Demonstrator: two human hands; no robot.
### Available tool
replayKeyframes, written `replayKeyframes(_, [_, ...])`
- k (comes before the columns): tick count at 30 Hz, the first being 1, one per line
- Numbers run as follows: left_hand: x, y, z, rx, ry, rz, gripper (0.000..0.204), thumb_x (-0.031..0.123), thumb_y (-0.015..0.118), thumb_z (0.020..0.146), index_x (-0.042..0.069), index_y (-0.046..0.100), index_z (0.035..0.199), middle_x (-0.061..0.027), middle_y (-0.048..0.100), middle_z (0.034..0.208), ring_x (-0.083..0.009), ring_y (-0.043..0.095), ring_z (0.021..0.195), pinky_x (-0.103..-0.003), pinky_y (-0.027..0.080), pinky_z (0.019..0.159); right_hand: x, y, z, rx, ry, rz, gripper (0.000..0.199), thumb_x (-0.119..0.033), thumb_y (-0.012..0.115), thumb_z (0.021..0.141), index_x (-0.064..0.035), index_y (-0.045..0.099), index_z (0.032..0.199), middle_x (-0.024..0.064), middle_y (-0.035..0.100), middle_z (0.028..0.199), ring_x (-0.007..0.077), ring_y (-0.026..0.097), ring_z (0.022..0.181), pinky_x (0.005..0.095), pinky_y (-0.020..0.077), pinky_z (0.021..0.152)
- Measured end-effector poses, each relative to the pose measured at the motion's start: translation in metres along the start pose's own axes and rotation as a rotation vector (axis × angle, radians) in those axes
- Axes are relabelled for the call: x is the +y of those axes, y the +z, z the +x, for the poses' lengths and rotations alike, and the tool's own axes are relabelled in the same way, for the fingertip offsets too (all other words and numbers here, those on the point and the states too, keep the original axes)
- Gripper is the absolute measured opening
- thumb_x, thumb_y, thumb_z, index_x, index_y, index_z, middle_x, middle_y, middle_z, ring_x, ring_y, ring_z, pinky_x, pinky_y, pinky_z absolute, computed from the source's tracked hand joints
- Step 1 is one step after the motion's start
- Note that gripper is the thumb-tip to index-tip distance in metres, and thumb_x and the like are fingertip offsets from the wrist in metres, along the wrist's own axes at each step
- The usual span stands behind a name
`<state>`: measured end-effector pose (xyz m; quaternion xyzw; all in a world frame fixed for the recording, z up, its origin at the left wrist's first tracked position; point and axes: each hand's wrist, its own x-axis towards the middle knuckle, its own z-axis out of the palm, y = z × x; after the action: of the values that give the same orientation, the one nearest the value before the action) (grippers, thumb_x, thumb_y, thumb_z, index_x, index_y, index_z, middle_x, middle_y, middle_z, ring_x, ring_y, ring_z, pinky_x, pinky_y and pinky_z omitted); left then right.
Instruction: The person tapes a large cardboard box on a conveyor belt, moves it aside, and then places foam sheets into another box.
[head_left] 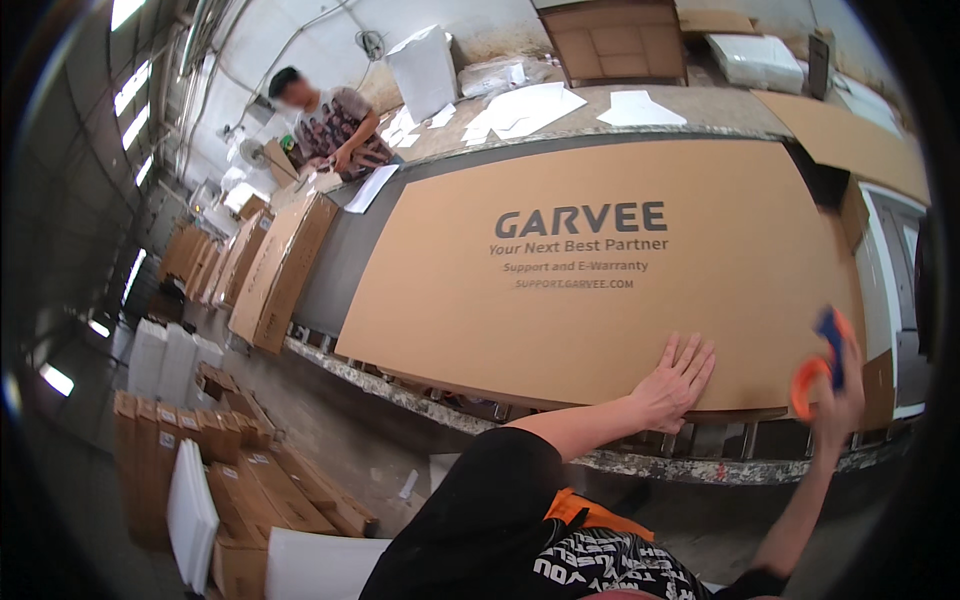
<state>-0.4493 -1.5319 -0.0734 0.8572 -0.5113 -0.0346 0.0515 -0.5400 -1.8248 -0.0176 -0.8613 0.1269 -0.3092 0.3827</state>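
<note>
A large flat cardboard box (450, 320) with dark print lies across the conveyor in front of me. My left hand (675, 385) rests flat on its near edge, right of the middle, fingers spread. Near the box's right end, my right hand (843, 392) grips an orange and blue tape dispenser (832, 345), somewhat smeared by motion. The dispenser is close to the box's near right corner; whether it touches the cardboard I cannot tell.
Along the near side runs the conveyor's worn metal rail (700, 468). A co-worker (335, 125) stands at the far left beside a workbench (560, 125) with white sheets. Upright cartons (285, 270) line the left. Stacked cartons (260, 490) and white foam boards (190, 515) lie lower left.
</note>
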Motion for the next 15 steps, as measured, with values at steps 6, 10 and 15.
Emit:
replayKeyframes(6, [0.004,-0.002,0.004,0.016,-0.095,0.009,0.112,0.044,0.075,0.062,-0.014,0.025,0.145,-0.0340,0.019,0.153,-0.0557,0.016,0.141,-0.071,0.011,0.111,-0.087,0.099,0.043,-0.870,0.043,-0.645,0.031,-0.022,0.065,0.071,-0.0039,0.067,0.097,0.0210,0.066,0.086,0.0378,0.065,0.082,0.0476,0.0512,0.073])
replayKeyframes(10, [-0.006,-0.001,0.004,0.139,-0.072,0.028,0.106,0.043,0.071,0.064,-0.012,0.028,0.145,-0.0333,0.018,0.154,-0.0609,0.016,0.138,-0.076,0.011,0.106,-0.096,0.034,-0.109,-1.008,0.288,-0.786,0.037,-0.023,0.068,0.064,-0.0096,0.069,0.099,0.0198,0.062,0.106,0.0365,0.067,0.088,0.0473,0.0534,0.079])
replayKeyframes(15, [-0.002,0.006,-0.020,0.110,-0.015,0.017,0.104,0.040,0.072,0.065,-0.011,0.029,0.145,-0.0323,0.017,0.154,-0.0616,0.016,0.137,-0.077,0.011,0.105,-0.089,0.114,-0.103,-0.962,0.093,-0.930,0.039,-0.026,0.070,0.063,-0.0023,0.071,0.094,0.0200,0.067,0.092,0.0337,0.067,0.086,0.0418,0.0542,0.077])
